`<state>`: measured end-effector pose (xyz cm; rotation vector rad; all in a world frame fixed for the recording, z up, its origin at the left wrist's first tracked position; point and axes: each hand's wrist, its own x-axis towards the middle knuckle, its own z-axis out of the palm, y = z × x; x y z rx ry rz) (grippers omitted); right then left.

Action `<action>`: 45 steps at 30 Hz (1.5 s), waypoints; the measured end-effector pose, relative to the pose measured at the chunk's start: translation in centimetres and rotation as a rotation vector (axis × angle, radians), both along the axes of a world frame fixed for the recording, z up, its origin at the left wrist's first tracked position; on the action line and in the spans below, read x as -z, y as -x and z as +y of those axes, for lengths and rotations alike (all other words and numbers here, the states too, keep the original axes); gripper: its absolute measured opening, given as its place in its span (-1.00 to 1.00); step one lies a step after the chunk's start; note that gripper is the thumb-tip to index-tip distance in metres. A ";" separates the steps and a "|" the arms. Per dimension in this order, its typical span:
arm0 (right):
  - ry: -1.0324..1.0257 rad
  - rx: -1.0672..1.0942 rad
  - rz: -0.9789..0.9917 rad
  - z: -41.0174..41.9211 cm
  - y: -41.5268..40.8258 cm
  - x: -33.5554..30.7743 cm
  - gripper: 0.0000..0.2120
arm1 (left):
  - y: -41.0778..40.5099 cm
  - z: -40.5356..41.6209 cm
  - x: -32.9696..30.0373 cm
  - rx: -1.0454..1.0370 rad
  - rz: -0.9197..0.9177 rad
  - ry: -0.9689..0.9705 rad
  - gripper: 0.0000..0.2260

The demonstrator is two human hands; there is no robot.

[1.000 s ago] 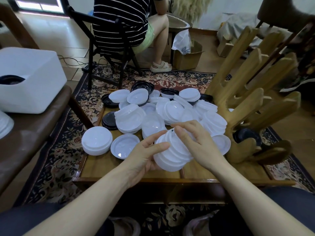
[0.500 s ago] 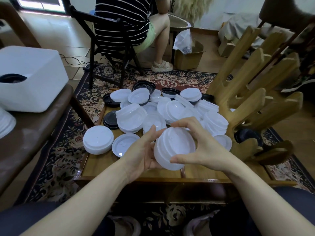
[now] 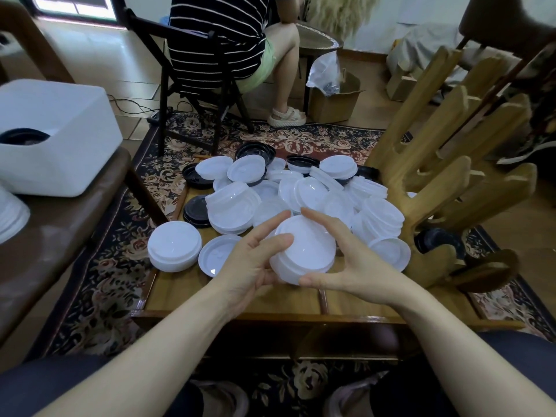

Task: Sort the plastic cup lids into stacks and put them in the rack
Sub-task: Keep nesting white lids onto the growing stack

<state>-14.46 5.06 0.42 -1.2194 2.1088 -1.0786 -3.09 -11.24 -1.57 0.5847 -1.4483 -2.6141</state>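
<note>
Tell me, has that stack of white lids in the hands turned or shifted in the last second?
Yes. The held stack has tipped from edge-on to top facing the camera, staying above the table's near edge.

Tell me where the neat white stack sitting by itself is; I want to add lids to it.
In the head view, the white stack stands at the table's left edge, beside a single lid.

White lids (image 3: pixel 304 251); black lids (image 3: pixel 197 210); floral rug (image 3: pixel 111 278).
</note>
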 end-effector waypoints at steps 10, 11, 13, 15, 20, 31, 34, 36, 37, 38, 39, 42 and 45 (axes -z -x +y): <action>-0.246 0.227 0.153 1.4 3.2 2.6 -0.42 | 0.4 -1.8 -0.5 -0.325 -0.016 0.071 -0.67; -0.276 0.220 0.172 1.4 3.1 2.9 -0.45 | 0.4 -2.0 -0.6 -0.342 -0.017 0.068 -0.68; -0.309 0.186 0.209 1.1 2.6 3.7 -0.48 | 0.4 -2.3 -0.8 -0.372 -0.017 0.059 -0.68; -0.324 0.158 0.266 0.3 1.9 4.4 -0.49 | 0.5 -2.6 -1.1 -0.395 -0.006 0.042 -0.70; -0.293 0.125 0.532 -2.1 -0.1 5.7 -0.59 | 0.4 -2.9 -1.5 -0.426 0.007 0.029 -0.75; -0.173 0.215 0.449 -2.0 -0.2 4.6 -0.90 | 0.4 -2.9 -1.4 -0.446 -0.022 0.034 -0.70; -0.071 0.358 0.170 -1.6 0.4 2.3 -0.86 | 0.4 -2.9 -1.3 -0.444 -0.032 0.038 -0.66; -0.005 0.457 -0.006 -1.1 0.8 0.7 -0.85 | 0.4 -2.8 -1.2 -0.432 -0.039 0.040 -0.64; 0.043 0.504 -0.099 -0.8 1.0 -0.1 -0.86 | 0.4 -2.7 -1.1 -0.426 -0.043 0.042 -0.64; 0.102 0.549 -0.203 -0.5 1.2 -0.8 -0.89 | 0.4 -2.6 -1.1 -0.418 -0.045 0.046 -0.64; 0.164 0.587 -0.312 -0.2 1.3 -1.5 -0.91 | 0.5 -2.5 -1.0 -0.405 -0.046 0.051 -0.64; 0.344 0.570 -0.678 0.2 1.6 -2.6 -0.91 | 0.5 -2.1 -0.9 -0.337 -0.040 0.050 -0.64; 0.423 0.457 -0.980 0.0 1.4 -2.9 -0.83 | 0.5 -1.7 -0.7 -0.234 -0.024 0.021 -0.51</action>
